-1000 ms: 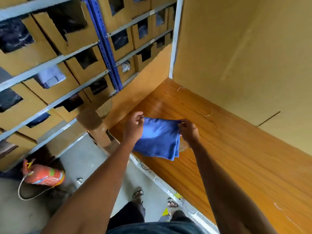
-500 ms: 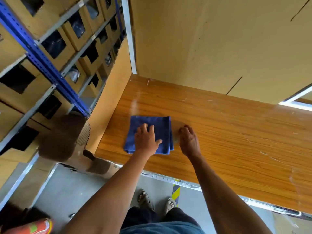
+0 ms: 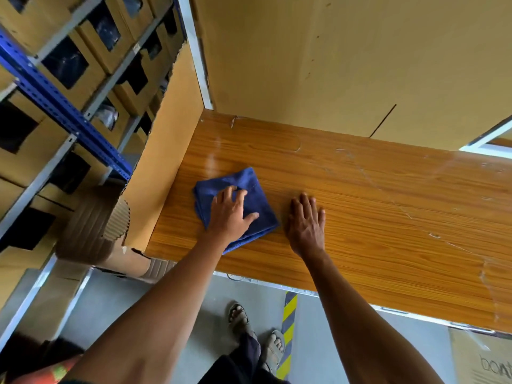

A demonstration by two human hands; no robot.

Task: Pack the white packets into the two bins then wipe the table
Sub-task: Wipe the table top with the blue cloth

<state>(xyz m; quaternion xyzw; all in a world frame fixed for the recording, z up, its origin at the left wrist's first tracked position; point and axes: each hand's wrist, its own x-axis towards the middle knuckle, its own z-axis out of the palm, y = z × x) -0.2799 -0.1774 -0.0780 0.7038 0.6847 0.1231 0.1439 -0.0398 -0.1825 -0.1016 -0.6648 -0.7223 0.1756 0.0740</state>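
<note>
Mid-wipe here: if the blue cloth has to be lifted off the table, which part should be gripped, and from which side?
Probably the corner nearest the table's front edge. The blue cloth lies folded flat on the wooden table, turned diamond-wise, with its layered edges showing there. The left hand presses flat on its middle; the right hand rests on bare wood beside it. Come from the front and pinch all layers.

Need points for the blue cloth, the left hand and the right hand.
blue cloth (image 3: pixel 259 199): head view, bare fold right of the fingers.
left hand (image 3: pixel 230 214): head view, back of the hand, flat on the cloth.
right hand (image 3: pixel 306 221): head view, back of the hand, flat on the table.
</note>
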